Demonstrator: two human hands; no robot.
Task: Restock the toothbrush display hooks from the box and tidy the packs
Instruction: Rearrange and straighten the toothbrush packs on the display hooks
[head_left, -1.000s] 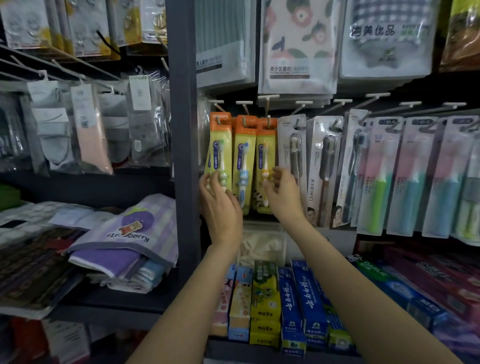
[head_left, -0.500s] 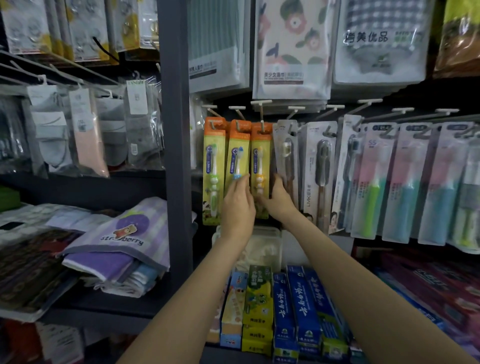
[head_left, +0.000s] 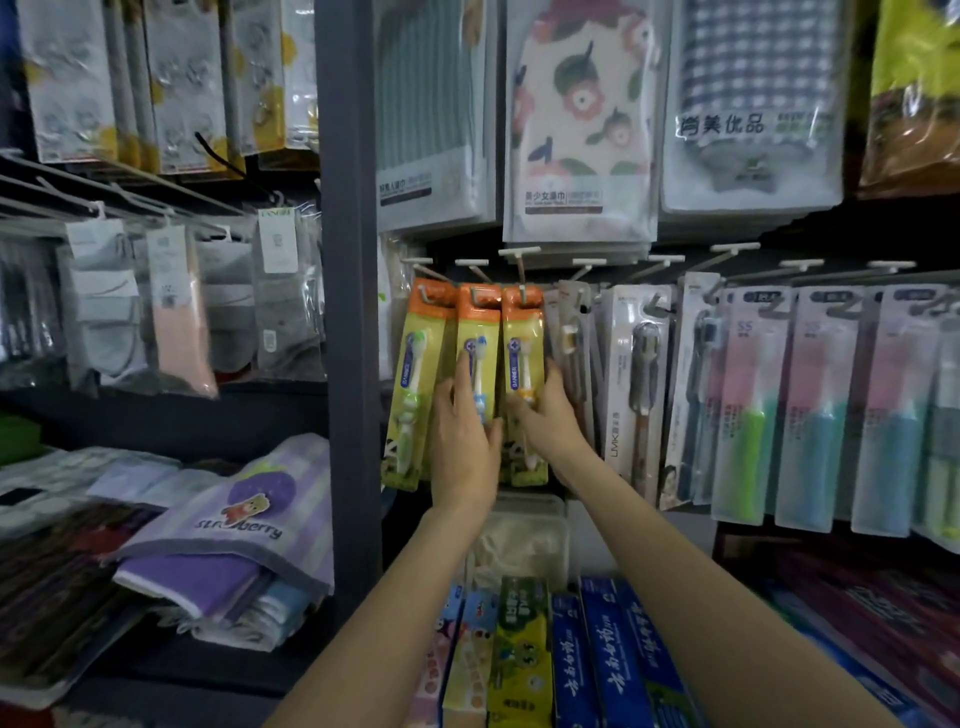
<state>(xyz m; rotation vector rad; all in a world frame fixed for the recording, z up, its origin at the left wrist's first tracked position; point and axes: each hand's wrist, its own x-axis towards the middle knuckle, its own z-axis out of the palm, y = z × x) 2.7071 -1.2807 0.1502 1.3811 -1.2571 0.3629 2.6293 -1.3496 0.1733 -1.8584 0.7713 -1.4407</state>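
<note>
Three orange-topped toothbrush packs (head_left: 523, 384) hung upright from the hooks (head_left: 519, 253), the left hand (head_left: 462, 441) lying flat-fingered on the middle pack, the right hand (head_left: 550, 410) gripping the rightmost pack's edge.

left hand (head_left: 460, 441) flat on middle pack (head_left: 478, 332), right hand (head_left: 548, 415) gripping right pack (head_left: 522, 332)
</note>
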